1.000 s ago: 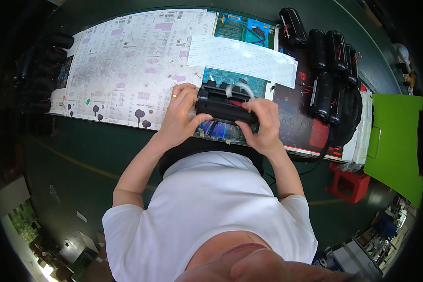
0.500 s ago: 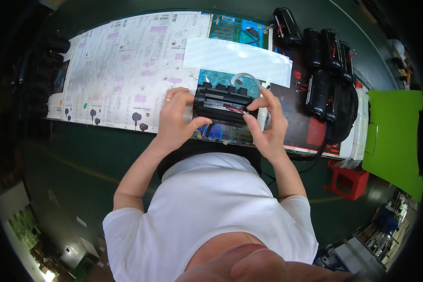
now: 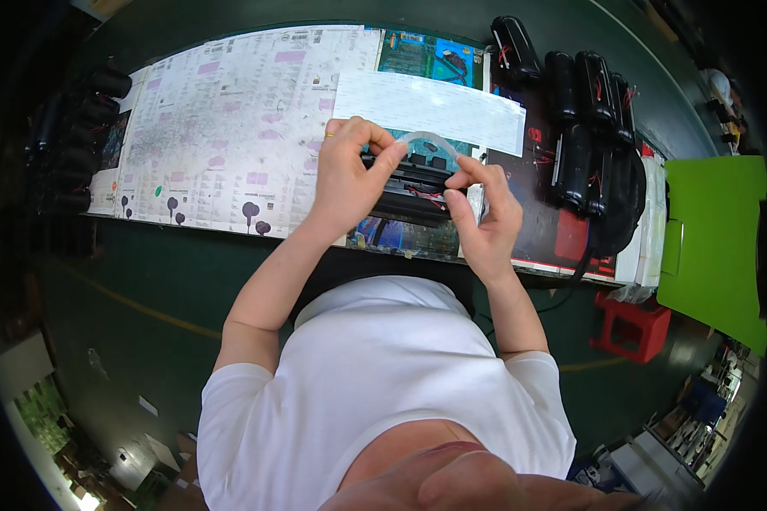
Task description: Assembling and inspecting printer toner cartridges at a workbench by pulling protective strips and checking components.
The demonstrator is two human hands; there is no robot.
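A thin pale strip [image 3: 435, 139] arches between my two hands. My left hand [image 3: 349, 179] pinches its left end between thumb and fingertips. Its right end meets the bent fingers of my right hand [image 3: 492, 217], with the thumb close below them. Under the strip lies a long black housing [image 3: 400, 204], its open side facing up, with red wires [image 3: 428, 194] inside near its right end. My left hand covers the housing's upper left part. Small black blocks [image 3: 439, 163] line its far side.
White sheets [image 3: 435, 106] lie just beyond the housing on the covered table [image 3: 222, 128]. Several black cylindrical units [image 3: 562, 85] with red wires stand at the right, more black units [image 3: 68, 179] at the far left. A green panel [image 3: 716, 238] and a red stool [image 3: 631, 328] are at the right.
My left hand has let go of the housing's left end and moved up and right to the strip's left end. The strip has shifted left, and my right hand has moved only slightly.
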